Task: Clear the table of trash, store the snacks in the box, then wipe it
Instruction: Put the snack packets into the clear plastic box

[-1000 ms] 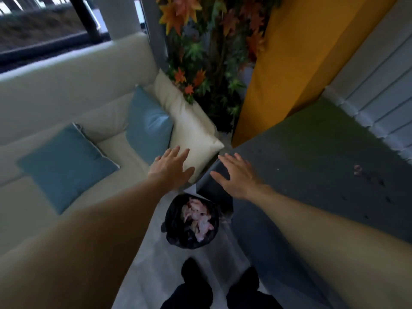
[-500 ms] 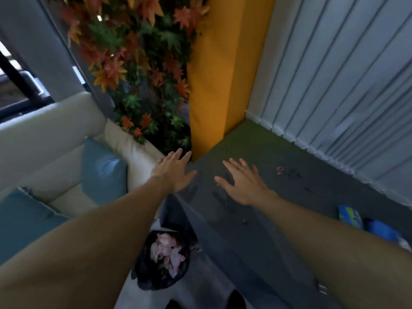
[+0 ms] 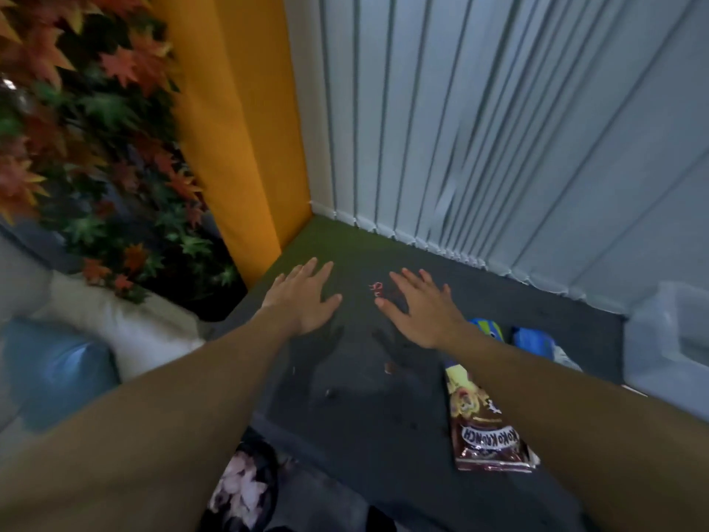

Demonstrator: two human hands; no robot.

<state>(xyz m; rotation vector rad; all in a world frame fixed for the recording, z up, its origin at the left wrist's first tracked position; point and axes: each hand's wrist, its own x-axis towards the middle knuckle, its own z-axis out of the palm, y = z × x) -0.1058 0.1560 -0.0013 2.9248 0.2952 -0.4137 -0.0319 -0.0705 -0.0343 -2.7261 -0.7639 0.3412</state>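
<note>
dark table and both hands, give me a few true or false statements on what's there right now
1. Both hands are open and hold nothing. True: left hand and right hand are spread, palms down.
2. The brown Koko Krunch cereal bag lies on the dark grey table. True.
3. The bag sits in the black-lined trash bin. False: the bin holds pale pink scraps.
4. The small red scrap is under the left hand. False: it lies between the hands.

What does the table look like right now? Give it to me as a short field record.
left hand: open, empty, over the table
right hand: open, empty, over the table
table: dark, with crumbs
red scrap: between the hands
Koko Krunch bag: lying flat under the right forearm
blue packets: beyond the right wrist
bin: below the near edge, holds pink trash
</note>
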